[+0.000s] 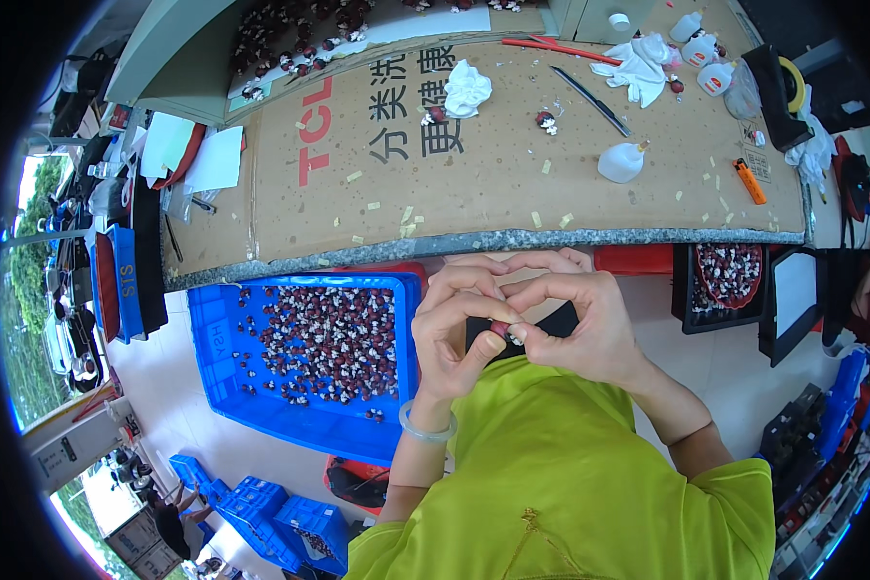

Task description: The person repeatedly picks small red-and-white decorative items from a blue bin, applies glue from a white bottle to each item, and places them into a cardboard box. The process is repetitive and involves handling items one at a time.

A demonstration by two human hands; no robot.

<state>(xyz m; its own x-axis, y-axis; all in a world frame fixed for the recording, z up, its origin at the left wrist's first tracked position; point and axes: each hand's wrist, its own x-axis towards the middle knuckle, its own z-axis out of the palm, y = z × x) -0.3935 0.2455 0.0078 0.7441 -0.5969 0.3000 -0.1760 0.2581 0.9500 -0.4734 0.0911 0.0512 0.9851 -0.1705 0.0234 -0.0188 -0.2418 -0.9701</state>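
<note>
Close in front of my body, my left hand (456, 324) and my right hand (586, 319) meet at the fingertips. Both pinch one small dark red and white piece (503, 331), which the fingers partly cover. What exactly the piece is, I cannot make out. To the left of my hands, a blue plastic crate (304, 437) holds a great many similar red and white pieces (333, 338). Another such piece (547, 122) lies on the cardboard-covered bench (493, 198) ahead.
On the bench are a white squeeze bottle (621, 162), an orange lighter (749, 182), a black pen (591, 101), a red stick (561, 48) and crumpled white cloth (468, 89). Black tape dispenser (775, 101) stands at right. Below the bench, a black tray (684, 290) holds more pieces.
</note>
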